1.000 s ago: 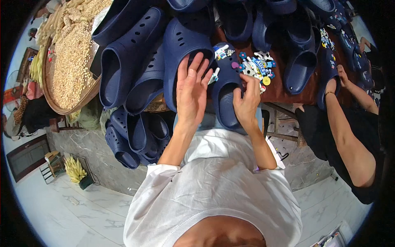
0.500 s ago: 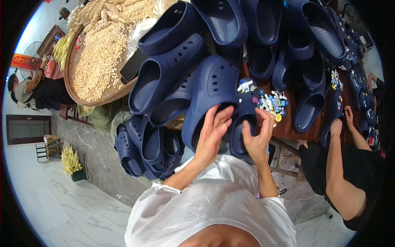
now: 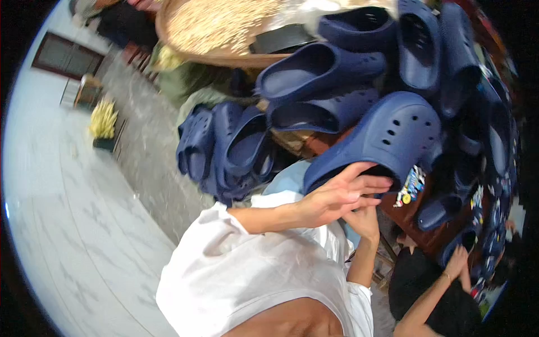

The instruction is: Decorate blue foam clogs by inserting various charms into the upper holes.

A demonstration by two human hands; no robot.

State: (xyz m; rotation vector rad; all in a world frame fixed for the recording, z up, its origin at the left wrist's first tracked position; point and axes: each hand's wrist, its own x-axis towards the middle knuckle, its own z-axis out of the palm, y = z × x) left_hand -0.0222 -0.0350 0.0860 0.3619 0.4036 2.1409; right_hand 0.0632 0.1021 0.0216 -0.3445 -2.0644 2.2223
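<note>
A large navy clog (image 3: 393,132) with round vent holes fills the middle of the view, its opening turned toward me. My left hand (image 3: 339,197) lies across that opening, fingers stretched out and slightly apart near the inner edge of the upper. Just below and behind it is my right hand (image 3: 365,221), its fingers mostly hidden by the left hand and the clog. Colourful cartoon shoe charms (image 3: 412,185) lie on the brown tabletop (image 3: 405,216) right of the clog. The smaller clog near my right hand is mostly hidden now.
More navy clogs (image 3: 303,76) crowd the table, and a cluster of clogs (image 3: 219,149) sits at its left. Behind is a round tray (image 3: 224,56) of pale kernels with a black flat object (image 3: 283,39). A co-worker's hand (image 3: 457,261) touches a clog at the right.
The whole view has swung left, so the clogs appear farther right and tilted. My left hand now overlaps my right, which has gone behind it near the large clog's opening.
</note>
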